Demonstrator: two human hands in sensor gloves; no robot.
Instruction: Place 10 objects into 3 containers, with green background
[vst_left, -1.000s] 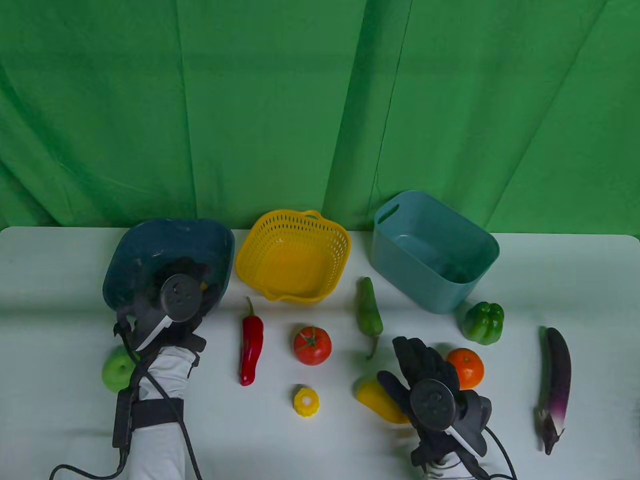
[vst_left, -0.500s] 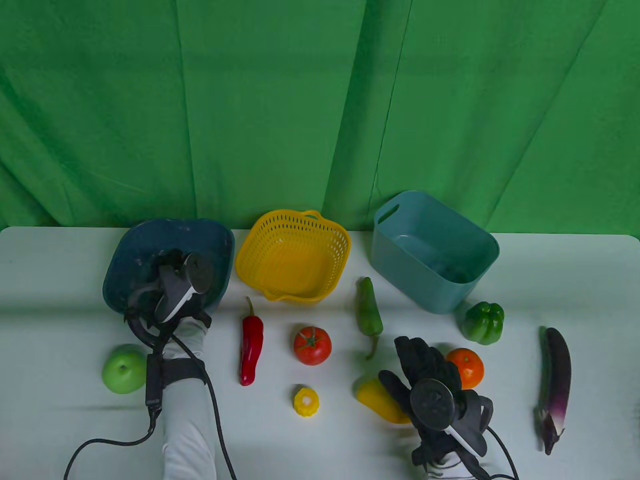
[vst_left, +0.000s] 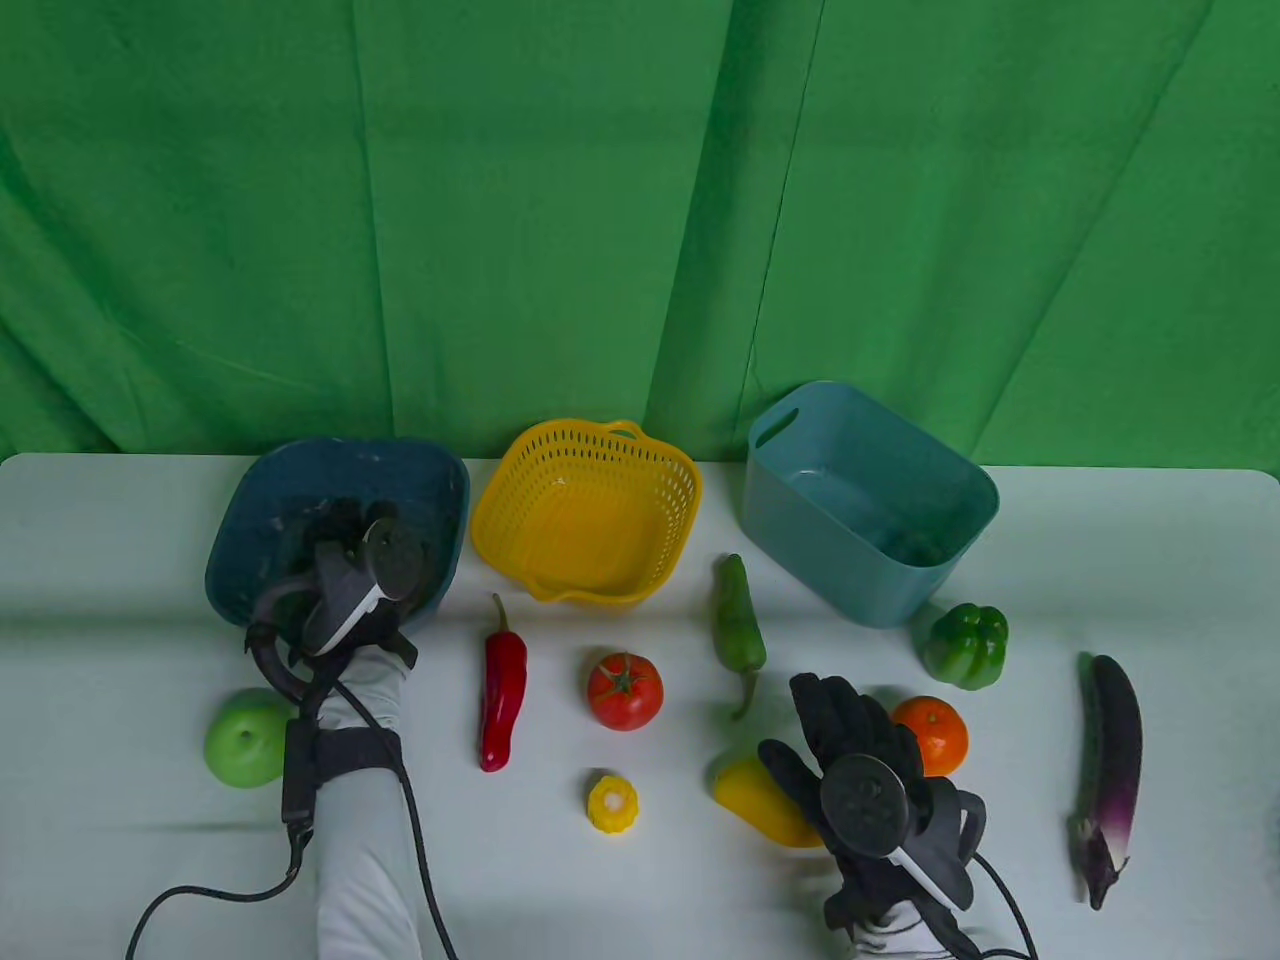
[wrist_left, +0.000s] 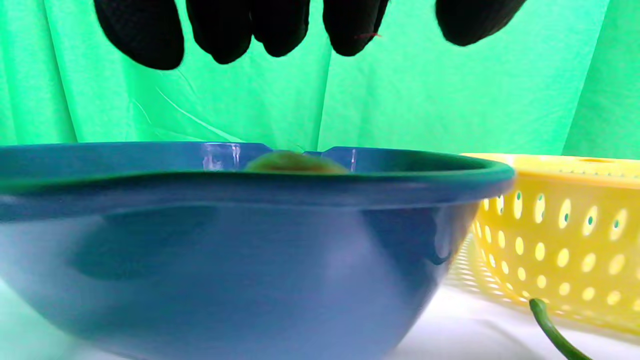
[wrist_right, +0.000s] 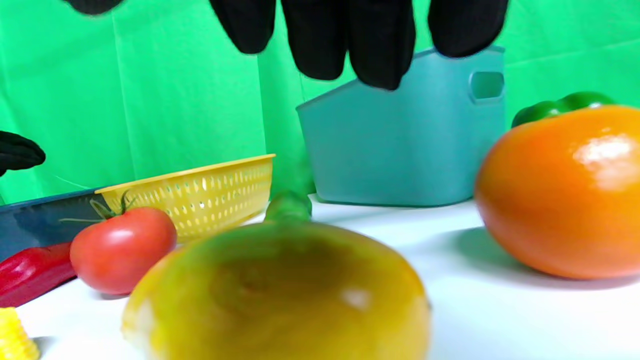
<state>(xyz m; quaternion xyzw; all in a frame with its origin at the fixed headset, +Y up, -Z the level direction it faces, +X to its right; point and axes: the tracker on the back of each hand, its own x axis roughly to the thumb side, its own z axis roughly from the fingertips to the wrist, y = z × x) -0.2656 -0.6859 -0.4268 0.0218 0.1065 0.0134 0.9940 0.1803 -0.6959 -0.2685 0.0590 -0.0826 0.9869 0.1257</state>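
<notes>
My left hand (vst_left: 335, 520) is above the dark blue bowl (vst_left: 300, 470). In the left wrist view its fingers (wrist_left: 220, 30) hang spread and empty over the bowl's rim (wrist_left: 250, 180). A yellowish-green item (wrist_left: 295, 162) lies inside, just showing over the rim. My right hand (vst_left: 840, 720) hovers open over a yellow fruit (vst_left: 755, 790), beside the orange (vst_left: 940, 735). In the right wrist view its fingers (wrist_right: 350, 40) hang above the yellow fruit (wrist_right: 280, 295), apart from it.
On the table lie a green apple (vst_left: 240, 738), red chili (vst_left: 503, 690), tomato (vst_left: 624, 690), corn piece (vst_left: 612, 803), long green pepper (vst_left: 738, 630), green bell pepper (vst_left: 966, 645) and eggplant (vst_left: 1110, 770). A yellow basket (vst_left: 585, 440) and a teal bin (vst_left: 960, 480) stand at the back.
My left hand has turned on its side and moved further over the blue bowl. The yellow bit seen by it a second ago no longer shows. My right hand has barely moved.
</notes>
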